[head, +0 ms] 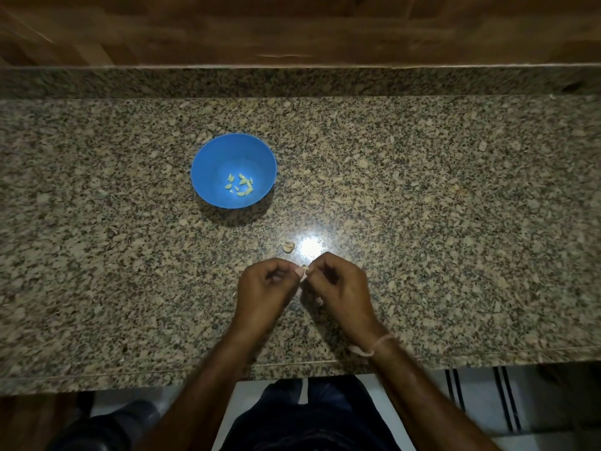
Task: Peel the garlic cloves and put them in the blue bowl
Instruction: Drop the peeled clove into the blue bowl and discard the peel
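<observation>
Two hands, the left hand and the right hand, are brought together low over the worktop, their fingertips meeting on one small clove. Both hands are curled. The clove is pinched at the thumb and forefinger of the left and gripped from the opposite side by the fingertips of the right. It therefore lies directly between the two hands and is mostly hidden by them, so only a pale sliver is seen. Whether it is lifted clear of the worktop cannot be told.

Such a two-sided pinch is judged to serve peeling: the clove is steadied by one hand while skin is picked off by the other. Which hand does which cannot be told.

One spare clove, apparently unpeeled, is left just beyond the fingertips, slightly to the left-hand side and beside a bright glare. It is probably kept there to be taken up next with little reach.

The bowl is set well beyond the left hand and further to its left, apart from both hands. Several peeled cloves are gathered at its bottom. That placing is judged to keep loose skin out of it while a finished clove can be dropped in with a short forward reach.

A thin band is worn on the right wrist.
</observation>
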Tool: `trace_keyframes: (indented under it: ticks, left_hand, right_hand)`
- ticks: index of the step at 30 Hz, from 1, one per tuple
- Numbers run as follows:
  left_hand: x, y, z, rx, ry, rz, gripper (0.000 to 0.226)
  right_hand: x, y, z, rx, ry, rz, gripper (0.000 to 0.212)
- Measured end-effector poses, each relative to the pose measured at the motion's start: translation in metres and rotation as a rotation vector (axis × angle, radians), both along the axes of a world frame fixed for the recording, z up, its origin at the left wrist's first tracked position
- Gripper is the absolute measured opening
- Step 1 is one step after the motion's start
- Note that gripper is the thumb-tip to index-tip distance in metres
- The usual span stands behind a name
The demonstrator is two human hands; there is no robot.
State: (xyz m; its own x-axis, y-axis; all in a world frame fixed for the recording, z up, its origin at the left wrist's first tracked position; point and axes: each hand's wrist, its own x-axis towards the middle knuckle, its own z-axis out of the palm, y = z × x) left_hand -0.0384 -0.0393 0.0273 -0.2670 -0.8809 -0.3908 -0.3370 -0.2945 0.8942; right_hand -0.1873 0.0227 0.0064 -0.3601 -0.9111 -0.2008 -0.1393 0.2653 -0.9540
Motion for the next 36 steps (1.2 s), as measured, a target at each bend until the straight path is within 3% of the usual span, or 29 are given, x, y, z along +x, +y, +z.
trace_keyframes:
  ticks: [2,4,5,8,10,12,14,16,18,20,22,23,24,26,29,30,33,36]
  left_hand:
    - [-0.004,-0.001,0.003,0.512,0.301,0.177,0.006]
    - [-0.006,-0.002,0.002,0.640,0.381,0.262,0.006]
    - [-0.006,0.000,0.001,0.501,0.282,0.217,0.007]
    - [-0.001,0.006,-0.002,-0.387,-0.266,-0.111,0.011]
    - [0.000,0.004,-0.005,-0.620,-0.316,-0.211,0.009]
    - [0.002,0.001,-0.005,-0.520,-0.231,-0.201,0.010]
    - [0.001,-0.001,-0.004,-0.258,-0.143,-0.150,0.012]
    - [-0.003,0.000,-0.007,0.141,0.026,-0.027,0.011]
    - [-0.006,0.005,-0.008,0.319,0.114,0.069,0.013]
    - [-0.004,0.009,-0.013,-0.011,-0.061,-0.002,0.013]
    - [0.001,0.011,-0.015,-0.486,-0.290,-0.199,0.012]
    - [0.001,0.009,-0.015,-0.599,-0.308,-0.255,0.014]
    - [0.001,0.008,-0.015,-0.601,-0.280,-0.260,0.015]
    - [-0.001,0.007,-0.016,-0.371,-0.191,-0.173,0.015]
    - [-0.007,0.007,-0.014,0.279,0.088,0.062,0.021]
    - [-0.006,0.007,-0.016,0.346,0.095,0.093,0.022]
    - [0.000,0.008,-0.027,0.003,-0.246,0.022,0.014]
    - [0.008,0.006,-0.031,-0.216,-0.332,0.070,0.010]
  right_hand:
    - [-0.003,-0.001,-0.002,-0.092,0.198,0.045,0.012]
    - [-0.003,-0.004,-0.003,-0.106,0.237,0.043,0.012]
    - [-0.002,-0.004,-0.003,-0.087,0.227,0.038,0.012]
    - [0.002,-0.003,-0.006,0.083,-0.005,-0.022,0.013]
    - [0.000,0.000,-0.009,0.114,-0.095,-0.032,0.014]
    - [-0.002,0.004,-0.010,0.042,-0.045,0.018,0.018]
    - [-0.005,0.006,-0.010,-0.017,0.027,0.051,0.016]
    - [-0.010,0.007,-0.016,-0.080,0.259,0.100,0.016]
    - [-0.008,0.007,-0.019,-0.091,0.442,0.131,0.018]
    - [-0.003,0.006,-0.015,0.042,0.182,0.070,0.018]
    - [0.002,0.003,-0.012,0.227,-0.309,-0.038,0.022]
    - [0.004,0.002,-0.012,0.318,-0.523,-0.094,0.024]
    - [0.003,0.002,-0.012,0.364,-0.604,-0.114,0.026]
    - [0.000,0.004,-0.014,0.295,-0.529,-0.104,0.025]
    - [-0.006,0.009,-0.019,0.038,-0.109,0.047,0.018]
    - [-0.007,0.008,-0.020,0.024,-0.077,0.065,0.018]
    - [-0.007,0.003,-0.023,0.052,-0.172,0.024,0.022]
    - [-0.008,0.006,-0.030,0.073,-0.091,0.028,0.024]
